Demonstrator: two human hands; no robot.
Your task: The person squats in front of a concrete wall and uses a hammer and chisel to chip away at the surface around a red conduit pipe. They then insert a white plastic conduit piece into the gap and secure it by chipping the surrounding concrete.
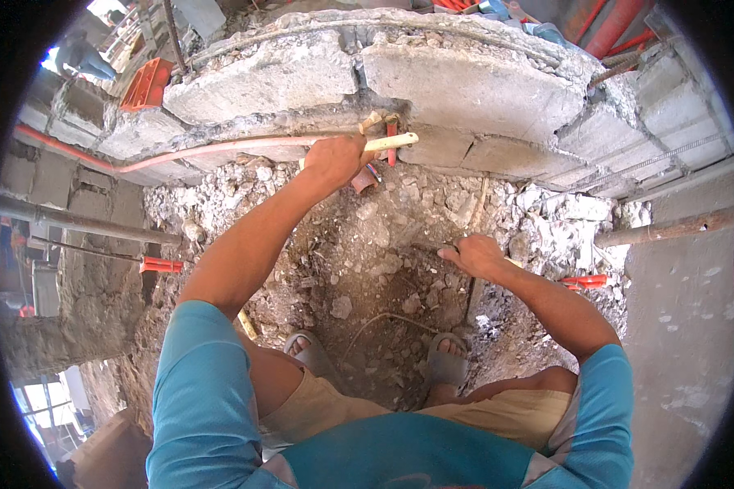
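My left hand (333,160) is closed around a pale cream pipe (393,141) whose end pokes out to the right, level with a gap in the block wall (465,85). A long pale orange conduit (220,149) runs leftward from that hand along the wall. Short red pipe stubs (391,140) stand in the gap just past the pipe end. My right hand (475,254) is lower and to the right, fingers curled over the top of a thin dark rod (470,297) standing in the rubble. My sandalled feet (447,359) stand on dirt below.
Broken concrete rubble (359,236) fills the pit floor. A rusty pipe (669,228) juts in from the right, a grey pipe (73,222) from the left. Red fittings (161,265) lie at left and right (585,282). A concrete slab (693,342) borders the right side.
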